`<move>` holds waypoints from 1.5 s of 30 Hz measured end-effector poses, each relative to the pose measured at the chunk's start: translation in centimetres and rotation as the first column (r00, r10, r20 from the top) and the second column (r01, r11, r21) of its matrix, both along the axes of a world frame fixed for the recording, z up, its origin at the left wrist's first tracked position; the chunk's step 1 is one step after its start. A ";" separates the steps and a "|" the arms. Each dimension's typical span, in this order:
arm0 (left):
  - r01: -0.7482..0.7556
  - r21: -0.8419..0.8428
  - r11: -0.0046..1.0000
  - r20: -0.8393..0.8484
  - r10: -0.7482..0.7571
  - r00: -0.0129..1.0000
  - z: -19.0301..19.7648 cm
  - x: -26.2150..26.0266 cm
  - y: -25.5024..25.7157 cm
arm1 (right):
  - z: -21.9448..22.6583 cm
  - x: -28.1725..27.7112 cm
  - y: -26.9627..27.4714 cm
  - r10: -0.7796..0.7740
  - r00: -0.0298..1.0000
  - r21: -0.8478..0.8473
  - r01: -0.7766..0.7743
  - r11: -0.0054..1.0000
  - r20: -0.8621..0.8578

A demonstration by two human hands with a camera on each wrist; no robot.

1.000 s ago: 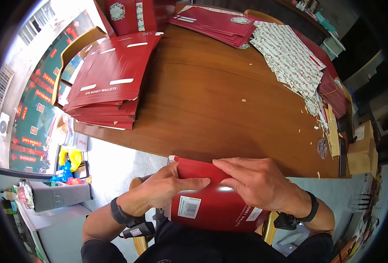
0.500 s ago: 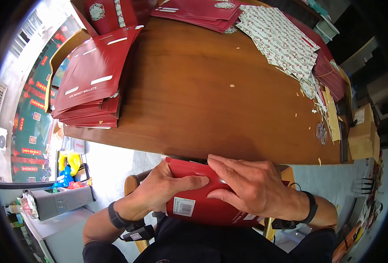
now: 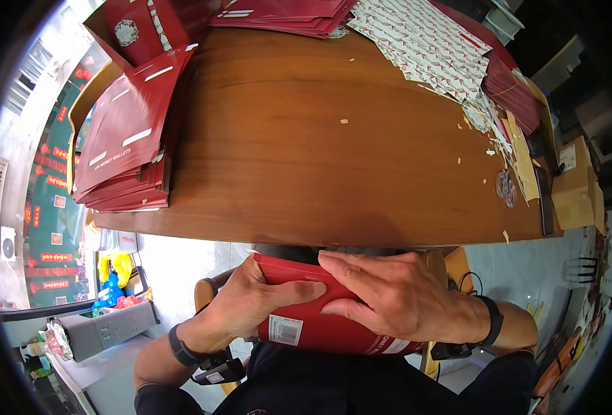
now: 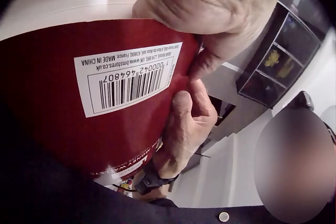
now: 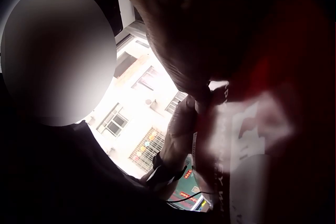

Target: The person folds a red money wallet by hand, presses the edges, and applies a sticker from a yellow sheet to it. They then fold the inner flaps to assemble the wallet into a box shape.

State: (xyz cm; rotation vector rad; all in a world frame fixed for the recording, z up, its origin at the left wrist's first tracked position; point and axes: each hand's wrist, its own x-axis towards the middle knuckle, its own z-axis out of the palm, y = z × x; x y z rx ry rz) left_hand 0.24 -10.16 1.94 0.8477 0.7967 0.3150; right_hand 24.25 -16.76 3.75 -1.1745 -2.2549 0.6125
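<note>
A red printed card wallet pack (image 3: pixel 334 335) is held at the table's near edge, close to the person's lap. It bears a white barcode label (image 4: pixel 131 79) and the words "MONEY WALLETS". My left hand (image 3: pixel 247 297) grips its left end, thumb lying across the red face and fingers hidden beneath. My right hand (image 3: pixel 406 297) pinches the far edge, with fingers at the fold and thumb on the face. In the left wrist view the card bows into a curve, and its pale inner side shows along one edge. The right wrist view is dark and blurred over the card.
Red printed cards (image 3: pixel 130 121) are stacked at the table's left, beside an upright red carton (image 3: pixel 140 31). More red cards (image 3: pixel 278 17) and white patterned sheets (image 3: pixel 423 52) lie at the back. Paper scraps dot the wooden table (image 3: pixel 271 138). A cardboard box (image 3: pixel 579 183) stands right.
The head view has shifted, so the table and its stacks appear farther left and higher. Both hands keep their hold on the red card, which sits slightly farther left in view.
</note>
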 end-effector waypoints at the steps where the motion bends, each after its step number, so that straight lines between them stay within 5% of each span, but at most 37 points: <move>1: 0.002 0.014 1.000 0.005 -0.003 1.000 -0.1 0.0 0.0 | -0.1 0.0 -0.1 -0.001 1.000 -0.011 0.000 1.000 -0.014; 8: 0.017 0.062 0.998 -0.065 -0.013 0.998 0.0 0.2 0.0 | 0.4 0.5 -0.6 -0.024 1.000 -0.020 0.024 0.999 0.017; 13: -0.114 -0.064 0.991 -0.036 0.112 0.993 -0.1 0.4 -0.1 | 0.7 1.1 -1.5 -0.073 0.984 0.006 0.073 0.997 0.160; 37: -0.047 0.099 0.994 -0.058 0.053 0.997 -0.3 0.3 -0.3 | 0.7 1.4 -1.4 -0.043 0.998 -0.188 0.050 0.981 0.042; 45: -0.060 0.061 0.996 -0.086 0.065 0.994 -0.5 0.1 0.0 | 1.3 3.1 -2.1 -0.009 0.983 -0.164 0.039 0.986 0.182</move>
